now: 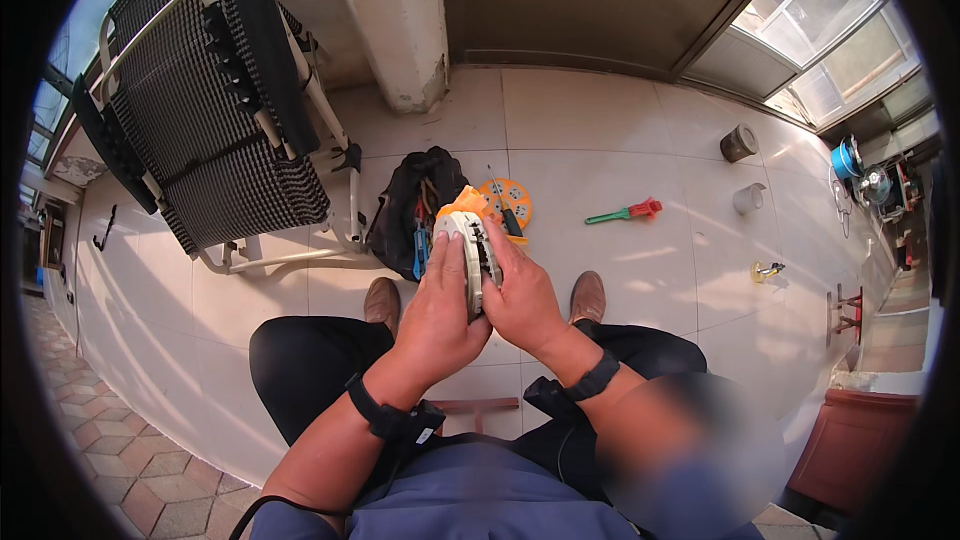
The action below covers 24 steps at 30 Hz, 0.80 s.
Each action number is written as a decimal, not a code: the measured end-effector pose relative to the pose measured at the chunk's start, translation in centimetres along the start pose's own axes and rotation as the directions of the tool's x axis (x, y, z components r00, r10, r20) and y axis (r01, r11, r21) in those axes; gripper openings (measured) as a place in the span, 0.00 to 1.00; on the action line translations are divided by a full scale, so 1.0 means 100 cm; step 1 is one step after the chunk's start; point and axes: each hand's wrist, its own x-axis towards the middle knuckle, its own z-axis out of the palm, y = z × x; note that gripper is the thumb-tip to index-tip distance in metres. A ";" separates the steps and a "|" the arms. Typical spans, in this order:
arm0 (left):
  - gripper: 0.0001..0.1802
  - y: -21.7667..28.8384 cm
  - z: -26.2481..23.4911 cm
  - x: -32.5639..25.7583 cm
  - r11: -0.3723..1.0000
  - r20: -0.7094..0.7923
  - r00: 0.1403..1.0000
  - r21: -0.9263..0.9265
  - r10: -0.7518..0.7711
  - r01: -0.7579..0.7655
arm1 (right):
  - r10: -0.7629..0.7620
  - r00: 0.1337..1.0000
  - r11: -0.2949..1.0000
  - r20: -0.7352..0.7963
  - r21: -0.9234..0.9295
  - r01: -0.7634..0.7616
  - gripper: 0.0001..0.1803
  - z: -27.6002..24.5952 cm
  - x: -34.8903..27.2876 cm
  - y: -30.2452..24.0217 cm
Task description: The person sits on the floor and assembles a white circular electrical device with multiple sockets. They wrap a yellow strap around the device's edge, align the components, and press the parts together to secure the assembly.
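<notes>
Between my two hands, held up over the floor in front of my knees, is a cream plastic casing (474, 252) standing on edge. A dark gap with small parts shows along its right side, and an orange piece (466, 203) juts from its far end. My left hand (443, 290) presses flat-fingered on the left face. Gripping the right side is my right hand (525, 302), its thumb near the gap. Just beyond lies an orange disc (517, 196) with round openings, a dark-handled tool (510, 218) resting across it.
A black tool bag (392, 223) sits left of the disc, beside a folding lounge chair (215, 130). To the right lie a green-handled tool with a red end (622, 212), a dark can (739, 143), a whitish cup (748, 199) and a small yellowish item (766, 271).
</notes>
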 end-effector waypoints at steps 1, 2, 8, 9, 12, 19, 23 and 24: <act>0.50 -0.002 -0.001 0.000 1.000 0.010 1.000 -0.007 0.011 -0.011 | -0.027 1.000 1.000 -0.006 -0.014 0.027 0.40 0.001 0.000 0.001; 0.50 -0.004 -0.002 0.001 1.000 0.021 1.000 -0.014 0.023 -0.022 | -0.023 1.000 0.999 0.001 -0.025 0.023 0.40 0.000 -0.001 0.001; 0.46 0.000 0.001 -0.003 0.995 -0.061 0.997 0.092 0.038 -0.032 | -0.029 0.999 0.998 0.017 -0.052 0.030 0.36 -0.003 0.000 -0.002; 0.44 0.001 0.003 -0.003 0.993 -0.094 0.995 0.111 0.039 -0.029 | -0.044 0.999 0.997 -0.001 -0.058 0.043 0.37 -0.001 0.000 -0.001; 0.42 -0.001 0.010 -0.001 0.983 -0.195 0.977 0.179 0.086 -0.051 | -0.069 0.997 0.996 -0.039 -0.065 0.066 0.38 0.001 0.001 0.001; 0.42 -0.004 -0.009 0.002 0.993 -0.130 0.991 0.121 0.016 0.000 | 0.020 1.000 0.999 -0.010 -0.041 -0.021 0.36 -0.003 0.003 0.000; 0.42 -0.008 -0.018 0.003 0.993 -0.091 0.996 0.119 0.004 0.007 | 0.018 0.999 0.999 -0.043 -0.033 -0.019 0.37 -0.003 0.004 0.002; 0.41 -0.010 -0.020 0.003 0.992 -0.082 0.997 0.124 0.003 0.007 | 0.017 0.999 0.999 -0.044 -0.034 -0.018 0.37 -0.002 0.004 0.003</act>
